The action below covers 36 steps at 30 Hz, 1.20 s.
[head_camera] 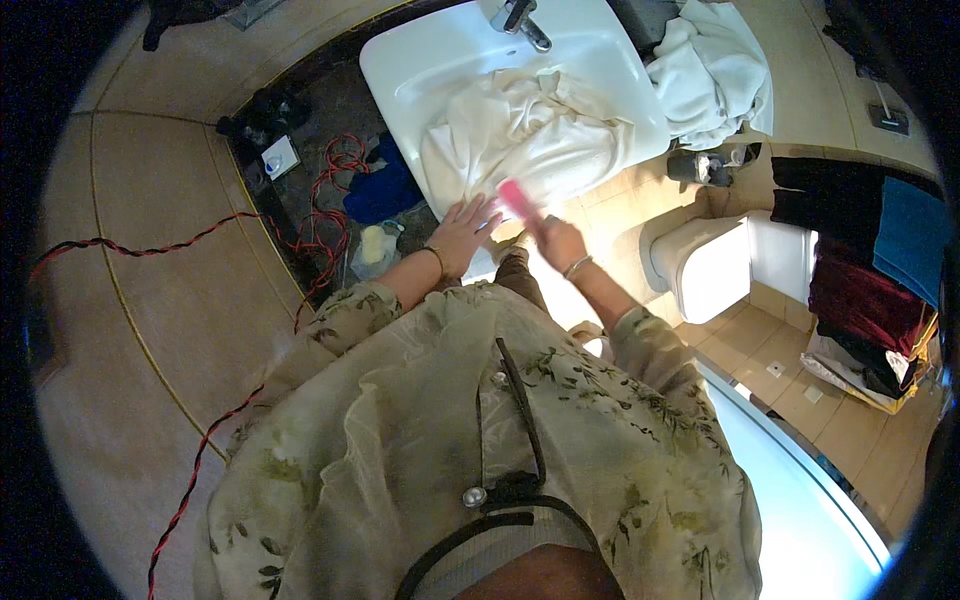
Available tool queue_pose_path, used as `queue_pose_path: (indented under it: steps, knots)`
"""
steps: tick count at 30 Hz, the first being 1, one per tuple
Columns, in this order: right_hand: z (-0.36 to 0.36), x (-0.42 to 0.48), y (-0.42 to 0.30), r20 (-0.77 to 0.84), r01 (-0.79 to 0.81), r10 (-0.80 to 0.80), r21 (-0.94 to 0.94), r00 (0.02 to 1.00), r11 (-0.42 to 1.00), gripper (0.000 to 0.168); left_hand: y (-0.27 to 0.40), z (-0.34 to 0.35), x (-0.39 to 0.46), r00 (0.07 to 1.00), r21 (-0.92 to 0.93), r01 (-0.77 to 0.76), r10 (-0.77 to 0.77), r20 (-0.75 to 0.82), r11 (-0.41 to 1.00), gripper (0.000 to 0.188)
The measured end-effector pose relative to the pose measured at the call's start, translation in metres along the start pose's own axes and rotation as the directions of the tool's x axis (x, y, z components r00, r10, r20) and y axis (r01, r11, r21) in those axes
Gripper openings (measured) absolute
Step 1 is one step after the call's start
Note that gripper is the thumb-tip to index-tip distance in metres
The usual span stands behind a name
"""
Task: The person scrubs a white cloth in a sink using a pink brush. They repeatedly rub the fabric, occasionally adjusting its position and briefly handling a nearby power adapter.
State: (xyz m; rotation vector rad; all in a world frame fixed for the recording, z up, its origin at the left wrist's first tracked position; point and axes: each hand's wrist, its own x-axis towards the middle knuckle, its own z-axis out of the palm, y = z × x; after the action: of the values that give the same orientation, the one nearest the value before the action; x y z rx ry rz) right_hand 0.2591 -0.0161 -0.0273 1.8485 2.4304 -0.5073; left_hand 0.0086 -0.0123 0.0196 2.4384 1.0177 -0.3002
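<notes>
A cream-white cloth lies bunched in a white washbasin and over its front rim. My left hand rests with spread fingers at the cloth's lower left edge, by the basin rim. In my right hand is the handle of a pink tool, likely a brush; it is blurred and its bristles are not visible. The tool's head is at the near edge of the cloth, just right of my left fingers; whether it touches the cloth I cannot tell. A chrome faucet stands at the basin's back.
Left of the basin, a dark counter holds a red-and-black twisted cord, a blue cloth and a yellowish soap bar on plastic. White fabric is heaped at the basin's right. A toilet and folded towels are farther right.
</notes>
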Motion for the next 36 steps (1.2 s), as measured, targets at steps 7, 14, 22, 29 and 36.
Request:
queue_pose_path:
  steps: [7, 14, 22, 29, 36]
  knots:
    - [-0.054, 0.033, 0.05, -0.093, -0.491, 0.497, 0.083, 0.862, 0.867, 0.029, -0.003, 0.004, -0.001, 0.999, 0.045, -0.012, 0.014, -0.045, 0.999, 0.084]
    - [-0.04, 0.012, 0.06, 0.004, -0.464, 0.482, 0.279, 0.876, 0.841, 0.037, -0.005, 0.001, -0.003, 0.999, 0.036, -0.027, 0.029, -0.045, 0.999, 0.082]
    - [0.013, -0.015, 0.037, -0.128, -0.016, 0.033, 0.137, 0.991, 0.99, 0.034, -0.001, -0.001, 0.003, 0.999, 0.064, -0.027, 0.029, -0.024, 0.998, 0.081]
    - [0.016, -0.007, 0.05, -0.246, -0.323, 0.395, 0.286, 0.885, 0.902, 0.03, 0.004, -0.002, 0.005, 0.999, 0.03, -0.014, 0.015, -0.034, 0.999, 0.079]
    - [-0.008, 0.001, 0.038, -0.414, -0.346, 0.548, 0.469, 0.727, 0.813, 0.027, -0.004, 0.002, -0.004, 0.994, 0.08, -0.061, 0.069, -0.089, 0.995, 0.082]
